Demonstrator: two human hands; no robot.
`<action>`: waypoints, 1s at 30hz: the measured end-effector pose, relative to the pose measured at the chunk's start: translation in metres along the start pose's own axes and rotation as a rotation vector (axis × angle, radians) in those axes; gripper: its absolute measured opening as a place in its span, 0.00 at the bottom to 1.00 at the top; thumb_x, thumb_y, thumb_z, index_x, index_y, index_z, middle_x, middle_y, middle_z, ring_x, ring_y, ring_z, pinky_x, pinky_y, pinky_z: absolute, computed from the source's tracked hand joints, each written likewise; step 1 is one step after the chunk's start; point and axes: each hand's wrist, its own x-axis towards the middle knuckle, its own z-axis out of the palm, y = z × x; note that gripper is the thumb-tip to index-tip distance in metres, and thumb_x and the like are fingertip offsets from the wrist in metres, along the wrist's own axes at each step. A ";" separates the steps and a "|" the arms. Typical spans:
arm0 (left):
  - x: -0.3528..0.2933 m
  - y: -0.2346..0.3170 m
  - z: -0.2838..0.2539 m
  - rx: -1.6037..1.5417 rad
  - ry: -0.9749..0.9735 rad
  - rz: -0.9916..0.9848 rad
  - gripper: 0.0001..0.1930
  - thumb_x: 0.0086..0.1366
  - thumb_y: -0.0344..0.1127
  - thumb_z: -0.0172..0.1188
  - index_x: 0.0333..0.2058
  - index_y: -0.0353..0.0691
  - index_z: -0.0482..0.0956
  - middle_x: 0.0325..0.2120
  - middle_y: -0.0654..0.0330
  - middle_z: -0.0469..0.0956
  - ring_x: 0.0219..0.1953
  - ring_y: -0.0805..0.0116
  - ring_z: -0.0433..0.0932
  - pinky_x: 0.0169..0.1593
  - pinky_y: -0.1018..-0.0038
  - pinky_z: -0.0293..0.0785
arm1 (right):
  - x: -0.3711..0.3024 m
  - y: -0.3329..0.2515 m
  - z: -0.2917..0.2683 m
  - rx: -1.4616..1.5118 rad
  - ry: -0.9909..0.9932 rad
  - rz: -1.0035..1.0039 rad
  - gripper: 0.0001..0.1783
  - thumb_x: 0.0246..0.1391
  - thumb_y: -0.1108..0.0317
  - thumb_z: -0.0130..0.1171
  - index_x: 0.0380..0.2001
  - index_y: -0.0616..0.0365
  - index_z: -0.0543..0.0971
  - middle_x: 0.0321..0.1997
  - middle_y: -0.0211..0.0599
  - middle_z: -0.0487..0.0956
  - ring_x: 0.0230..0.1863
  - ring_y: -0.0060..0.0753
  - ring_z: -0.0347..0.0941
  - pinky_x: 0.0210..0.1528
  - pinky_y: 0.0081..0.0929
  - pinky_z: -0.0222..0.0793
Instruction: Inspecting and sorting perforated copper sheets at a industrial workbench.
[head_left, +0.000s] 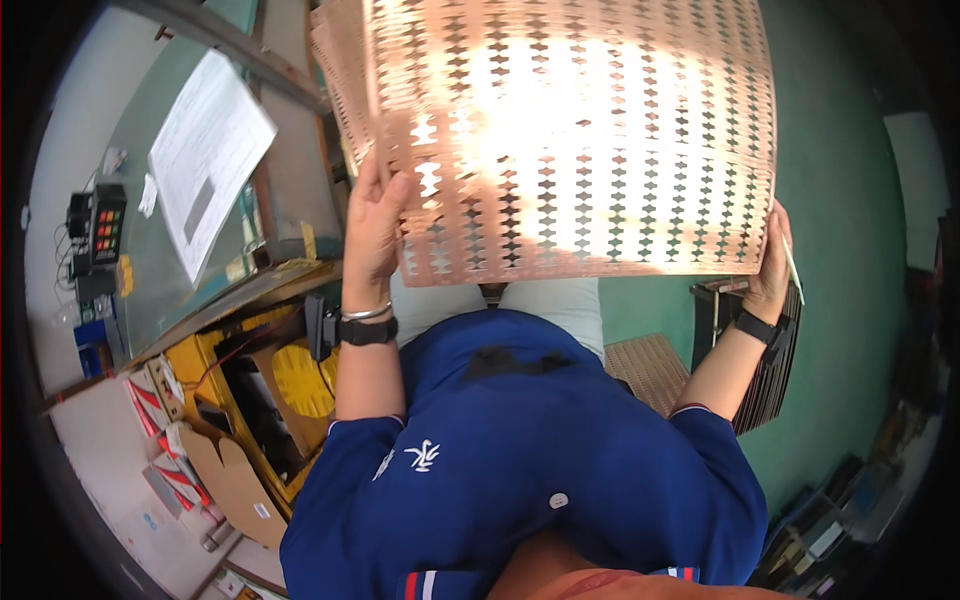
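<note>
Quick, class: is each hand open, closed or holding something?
Left hand: holding the perforated copper-coloured sheet by its left edge.
Right hand: holding the sheet's right edge.

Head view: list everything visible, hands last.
Large perforated sheet: 1, copper, held up, top centre
Rear perforated sheets: uncounted, copper, upper left
Lower perforated sheets: uncounted, copper, right of centre
Slatted rack: 1, dark, right
Tabletop: 1, greenish, upper left
Paper: 1, white, on the tabletop
Button box: 1, black, far left
Ribbed object: 1, yellow, lower left
Cardboard flap: 1, brown, lower left
Cartons: several, white/red, lower left
Shirt: 1, blue, bottom centre
Wristbands: 2, black, one per wrist
Left hand: 1, bare, large sheet's left edge
Right hand: 1, bare, large sheet's right edge
</note>
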 end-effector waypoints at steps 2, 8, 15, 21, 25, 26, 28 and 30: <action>-0.001 0.002 -0.001 0.038 0.026 0.004 0.26 0.63 0.30 0.53 0.58 0.35 0.57 0.49 0.55 0.71 0.48 0.70 0.72 0.52 0.74 0.69 | -0.001 -0.002 0.003 0.035 0.002 -0.002 0.19 0.58 0.65 0.50 0.48 0.67 0.69 0.46 0.44 0.75 0.46 0.29 0.72 0.50 0.24 0.68; -0.001 0.002 -0.004 0.114 0.061 0.025 0.28 0.62 0.36 0.56 0.57 0.36 0.58 0.47 0.58 0.71 0.46 0.72 0.72 0.48 0.76 0.69 | -0.005 -0.007 0.009 0.038 -0.006 -0.063 0.17 0.56 0.65 0.53 0.45 0.64 0.73 0.40 0.40 0.78 0.40 0.26 0.75 0.43 0.21 0.72; -0.002 0.003 -0.004 0.113 0.078 0.060 0.29 0.63 0.37 0.55 0.60 0.39 0.54 0.51 0.58 0.68 0.48 0.69 0.71 0.50 0.75 0.69 | -0.008 -0.015 0.010 0.047 -0.096 -0.073 0.16 0.56 0.65 0.54 0.45 0.65 0.73 0.40 0.38 0.78 0.40 0.24 0.74 0.43 0.20 0.70; -0.003 0.003 -0.009 -0.006 -0.034 0.079 0.31 0.61 0.40 0.56 0.59 0.39 0.53 0.53 0.56 0.65 0.52 0.65 0.69 0.54 0.70 0.68 | -0.008 -0.011 0.005 -0.095 -0.108 -0.066 0.13 0.56 0.68 0.52 0.43 0.62 0.74 0.36 0.30 0.77 0.37 0.19 0.71 0.42 0.17 0.66; -0.003 -0.004 -0.017 -0.119 -0.042 0.075 0.26 0.62 0.36 0.54 0.57 0.40 0.57 0.51 0.57 0.68 0.51 0.66 0.70 0.53 0.69 0.68 | -0.002 -0.020 -0.008 -0.208 -0.263 0.004 0.16 0.56 0.63 0.54 0.43 0.62 0.74 0.37 0.33 0.77 0.39 0.23 0.72 0.45 0.22 0.68; -0.003 -0.005 -0.016 -0.138 -0.053 0.071 0.24 0.63 0.36 0.54 0.56 0.39 0.59 0.50 0.57 0.69 0.50 0.66 0.70 0.53 0.69 0.68 | 0.002 -0.031 -0.004 -0.259 -0.249 0.048 0.19 0.56 0.59 0.53 0.44 0.63 0.73 0.40 0.37 0.77 0.41 0.27 0.73 0.46 0.24 0.69; -0.004 0.000 -0.014 -0.143 -0.091 0.059 0.25 0.62 0.36 0.55 0.56 0.39 0.60 0.50 0.56 0.69 0.50 0.66 0.71 0.53 0.69 0.67 | 0.019 -0.043 0.003 -0.274 -0.197 0.019 0.23 0.58 0.57 0.50 0.51 0.62 0.69 0.44 0.40 0.76 0.44 0.27 0.72 0.47 0.24 0.69; -0.005 0.001 -0.014 -0.131 -0.120 0.055 0.26 0.61 0.36 0.55 0.57 0.39 0.60 0.51 0.56 0.69 0.51 0.65 0.70 0.53 0.70 0.67 | 0.035 -0.059 0.014 -0.211 -0.147 -0.053 0.26 0.59 0.55 0.48 0.55 0.63 0.66 0.48 0.43 0.74 0.48 0.30 0.71 0.49 0.26 0.69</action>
